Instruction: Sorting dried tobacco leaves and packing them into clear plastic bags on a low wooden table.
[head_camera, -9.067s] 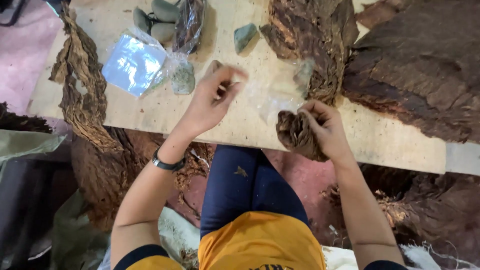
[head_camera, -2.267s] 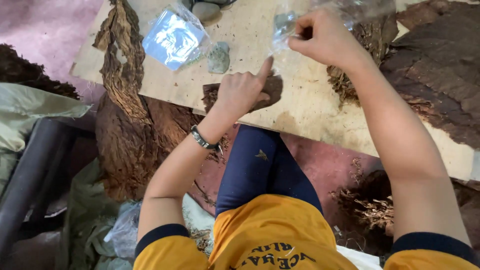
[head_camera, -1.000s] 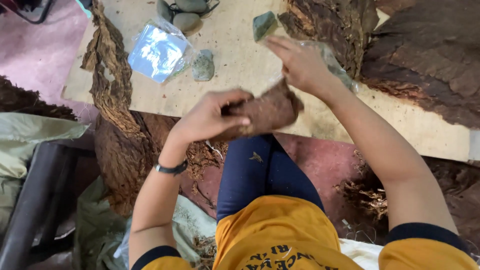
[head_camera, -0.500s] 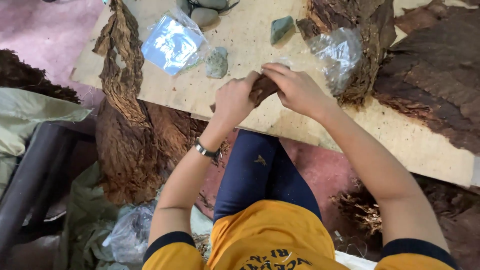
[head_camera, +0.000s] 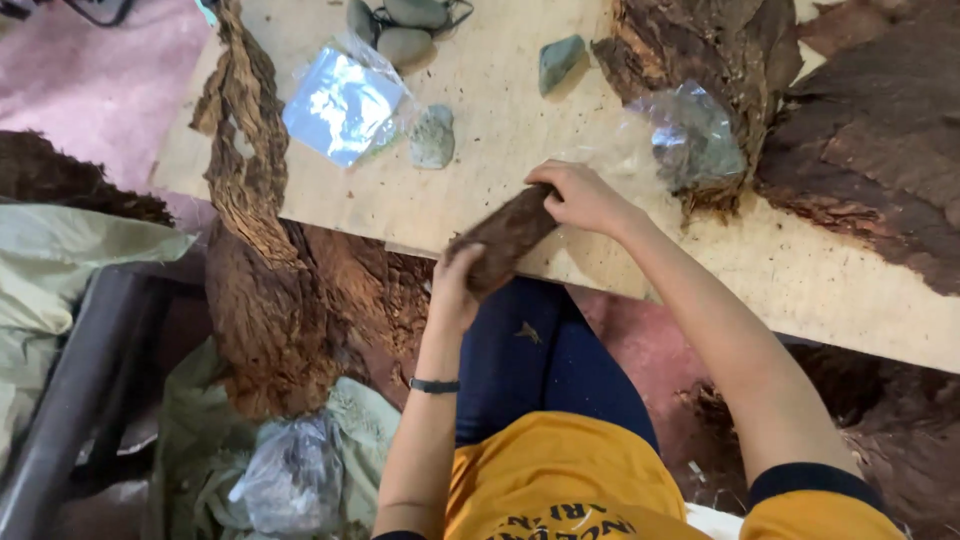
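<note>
Since half a second ago, both my hands have spread apart along the brown leaf roll (head_camera: 503, 240), which now lies stretched as a long, rough cylinder over the near edge of the plywood board (head_camera: 500, 130). My left hand (head_camera: 455, 290) cups its lower end, fingers curled around it; my right hand (head_camera: 580, 197) grips the upper end, fingers closed over it. Just beyond sits a crinkled clear plastic bag (head_camera: 690, 145) against a heap of dry, wrinkled brown leaves (head_camera: 700, 50). Smooth grey-green stones (head_camera: 558, 62) lie farther up, near a shiny flat plastic packet (head_camera: 342, 100).
</note>
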